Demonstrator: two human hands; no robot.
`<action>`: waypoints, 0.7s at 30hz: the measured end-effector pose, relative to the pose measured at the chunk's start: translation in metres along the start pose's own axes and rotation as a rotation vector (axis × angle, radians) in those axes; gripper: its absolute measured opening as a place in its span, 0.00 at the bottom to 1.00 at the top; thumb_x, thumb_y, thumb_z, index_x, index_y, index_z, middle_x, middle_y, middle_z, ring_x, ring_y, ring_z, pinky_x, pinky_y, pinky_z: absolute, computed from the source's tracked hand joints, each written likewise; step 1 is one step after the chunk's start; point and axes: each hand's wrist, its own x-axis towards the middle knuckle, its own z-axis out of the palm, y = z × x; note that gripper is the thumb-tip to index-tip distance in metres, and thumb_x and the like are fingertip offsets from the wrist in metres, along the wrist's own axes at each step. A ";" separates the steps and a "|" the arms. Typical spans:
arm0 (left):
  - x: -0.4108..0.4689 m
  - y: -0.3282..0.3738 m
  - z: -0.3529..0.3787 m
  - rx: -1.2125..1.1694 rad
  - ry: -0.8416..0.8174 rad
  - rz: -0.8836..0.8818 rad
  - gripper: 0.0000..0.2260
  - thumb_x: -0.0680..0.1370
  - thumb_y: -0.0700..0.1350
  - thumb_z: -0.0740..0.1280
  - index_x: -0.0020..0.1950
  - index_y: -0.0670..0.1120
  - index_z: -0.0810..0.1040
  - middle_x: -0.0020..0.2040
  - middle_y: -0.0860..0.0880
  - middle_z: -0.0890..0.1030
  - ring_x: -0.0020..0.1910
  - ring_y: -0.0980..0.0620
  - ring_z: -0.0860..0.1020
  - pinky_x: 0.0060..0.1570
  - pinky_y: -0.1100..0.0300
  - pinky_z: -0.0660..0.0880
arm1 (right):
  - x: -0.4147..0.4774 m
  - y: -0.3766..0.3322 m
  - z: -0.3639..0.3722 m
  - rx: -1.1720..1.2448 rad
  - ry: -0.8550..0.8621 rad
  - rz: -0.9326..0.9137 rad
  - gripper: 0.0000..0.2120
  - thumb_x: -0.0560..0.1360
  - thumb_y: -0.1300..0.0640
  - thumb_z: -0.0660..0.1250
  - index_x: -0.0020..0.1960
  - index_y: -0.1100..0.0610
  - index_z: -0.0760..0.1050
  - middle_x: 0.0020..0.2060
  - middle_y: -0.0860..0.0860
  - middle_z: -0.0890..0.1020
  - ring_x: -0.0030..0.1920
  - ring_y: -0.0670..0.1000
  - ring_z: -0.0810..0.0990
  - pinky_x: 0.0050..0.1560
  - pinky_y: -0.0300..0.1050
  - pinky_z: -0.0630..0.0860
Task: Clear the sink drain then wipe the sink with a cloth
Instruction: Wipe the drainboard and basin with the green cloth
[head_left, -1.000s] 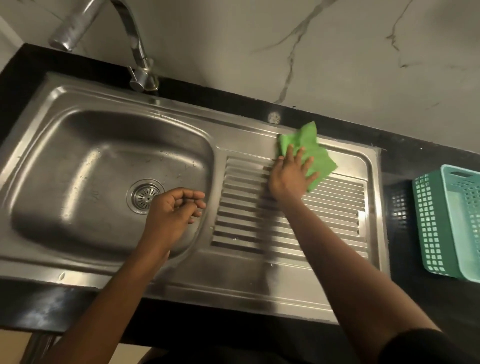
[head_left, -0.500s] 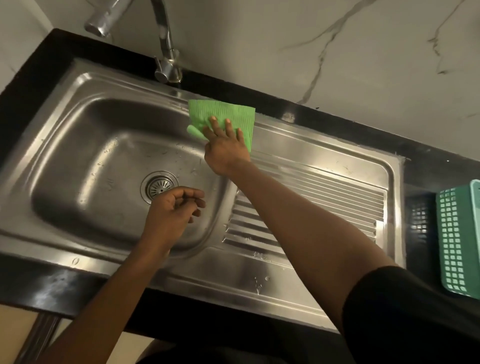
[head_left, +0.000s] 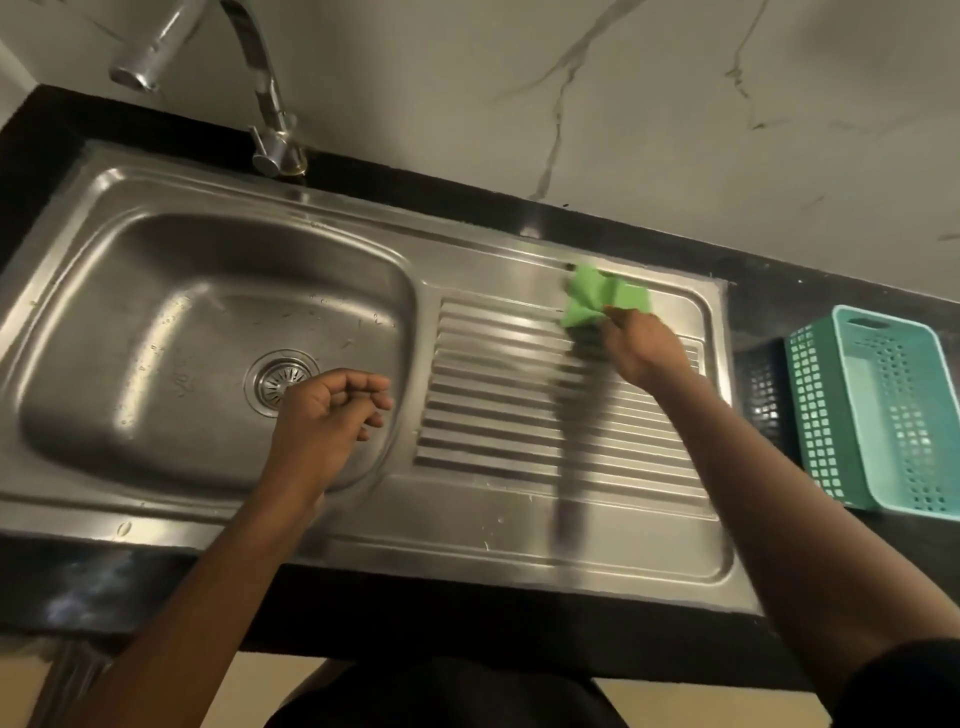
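**Right hand** (head_left: 644, 345), right of centre: it is gripping the green cloth (head_left: 605, 297) at the cloth's near edge. The cloth is lying bunched on the upper right part of the ribbed drainboard (head_left: 498, 415), close to the far rim. The fingertips are being hidden by the cloth.

**Left hand** (head_left: 327, 415), centre of the frame: its fingers are curling loosely and holding nothing. It is hanging over the right side of the basin and overlapping the right edge of the drain strainer (head_left: 280, 382). Whether it is touching the steel cannot be told.

**Surroundings:** the steel sink (head_left: 156, 249) is filling the left and middle of the frame, with droplets showing on the basin floor. A chrome faucet (head_left: 260, 78) is arching over it at upper left. A black counter (head_left: 104, 582) is framing the sink. A teal perforated basket (head_left: 878, 410) is sitting on the counter at the right edge. A white veined wall (head_left: 519, 78) is running across the top.
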 end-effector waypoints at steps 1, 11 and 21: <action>-0.001 0.001 0.002 0.005 -0.015 0.001 0.13 0.79 0.31 0.66 0.51 0.47 0.86 0.42 0.49 0.89 0.41 0.50 0.84 0.43 0.57 0.80 | -0.013 0.024 -0.003 0.003 0.008 0.048 0.19 0.86 0.52 0.57 0.69 0.60 0.78 0.58 0.70 0.82 0.58 0.71 0.81 0.56 0.60 0.77; -0.022 0.002 0.032 0.045 -0.097 0.037 0.15 0.79 0.33 0.67 0.49 0.52 0.87 0.43 0.49 0.89 0.40 0.52 0.85 0.40 0.61 0.79 | -0.104 0.038 0.066 0.076 0.094 0.044 0.25 0.85 0.57 0.60 0.81 0.57 0.66 0.80 0.61 0.65 0.80 0.68 0.61 0.81 0.62 0.55; -0.054 0.018 0.050 -0.015 0.005 0.084 0.13 0.79 0.30 0.67 0.49 0.46 0.86 0.39 0.49 0.88 0.37 0.53 0.84 0.37 0.66 0.80 | -0.107 -0.166 0.117 -0.133 -0.192 -0.536 0.34 0.84 0.41 0.57 0.86 0.48 0.50 0.85 0.53 0.48 0.84 0.62 0.43 0.83 0.62 0.44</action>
